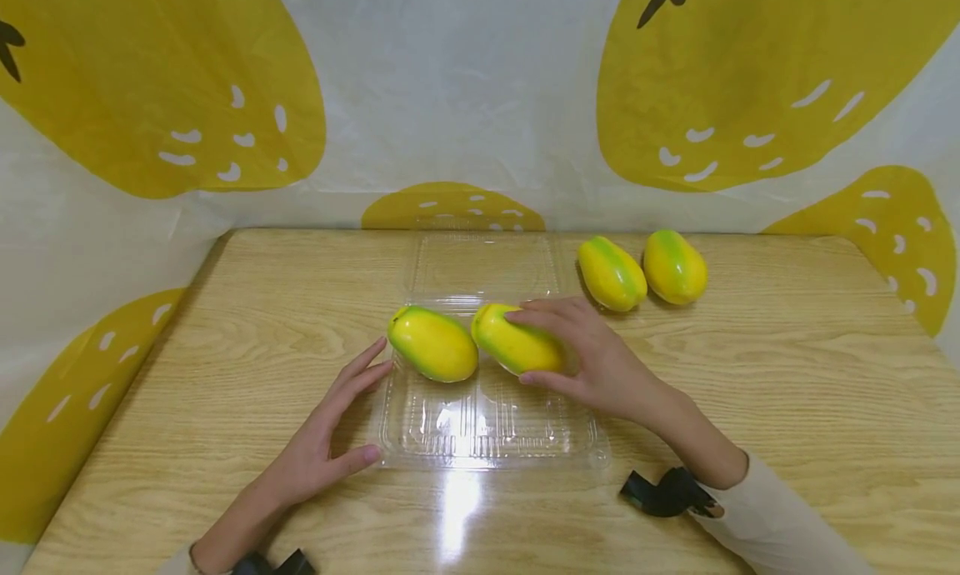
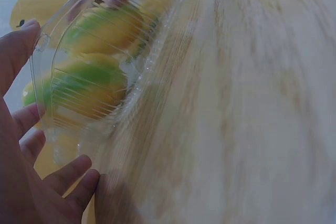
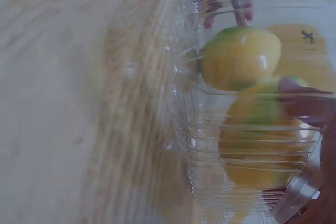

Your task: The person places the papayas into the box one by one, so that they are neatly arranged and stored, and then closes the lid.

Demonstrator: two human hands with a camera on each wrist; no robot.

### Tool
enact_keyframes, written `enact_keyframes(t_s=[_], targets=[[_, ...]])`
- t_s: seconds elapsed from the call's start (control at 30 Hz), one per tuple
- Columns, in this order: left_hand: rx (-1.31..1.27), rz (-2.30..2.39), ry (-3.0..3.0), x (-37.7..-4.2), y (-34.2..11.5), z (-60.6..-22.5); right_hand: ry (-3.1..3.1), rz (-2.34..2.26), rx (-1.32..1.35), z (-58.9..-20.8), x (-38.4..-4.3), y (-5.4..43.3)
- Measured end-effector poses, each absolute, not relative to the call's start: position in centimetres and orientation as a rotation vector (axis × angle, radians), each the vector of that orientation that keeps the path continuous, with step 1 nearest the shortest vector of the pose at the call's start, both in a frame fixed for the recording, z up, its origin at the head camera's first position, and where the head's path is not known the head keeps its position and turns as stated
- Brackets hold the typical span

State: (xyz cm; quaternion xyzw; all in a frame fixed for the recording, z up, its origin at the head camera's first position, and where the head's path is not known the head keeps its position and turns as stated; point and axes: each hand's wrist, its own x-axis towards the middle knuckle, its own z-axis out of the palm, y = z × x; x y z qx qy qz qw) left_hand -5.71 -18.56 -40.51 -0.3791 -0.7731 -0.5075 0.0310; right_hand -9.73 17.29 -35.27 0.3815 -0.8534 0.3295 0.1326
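Note:
A clear plastic clamshell box (image 1: 517, 437) lies with its lid (image 1: 487, 267) folded back. Two yellow-green papayas are side by side at the back of its base. My right hand (image 1: 600, 358) grips the right papaya (image 1: 510, 339), thumb on the near side and fingers over the top. The left papaya (image 1: 433, 344) sits beside it, with no hand on it. At the box's left side is my left hand (image 1: 322, 442), fingers spread and fairly straight, fingertips right at the rim. Through the clear wall, both papayas (image 2: 89, 85) show in the left wrist view.
Two more papayas, a left one (image 1: 612, 273) and a right one (image 1: 676, 267), lie at the back of the wooden table (image 1: 787, 350), right of the lid. Behind the table hangs a white cloth (image 1: 465, 83) with large yellow fruit prints.

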Motion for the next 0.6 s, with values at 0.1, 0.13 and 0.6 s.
enact_keyframes(t_s=[0.1, 0.13, 0.6], targets=[[-1.163, -1.565, -2.386, -5.72, -18.57, -40.54, -2.481, 0.936, 1.11, -35.36, -9.74, 17.27], [-1.165, -1.565, -2.386, -5.73, -18.56, -40.56, -2.486, 0.928, 1.109, -35.38, -9.74, 17.26], [-1.166, -1.566, -2.386, -5.74, -18.55, -40.62, -2.492, 0.868, 1.124, -35.59, -9.86, 17.09]])
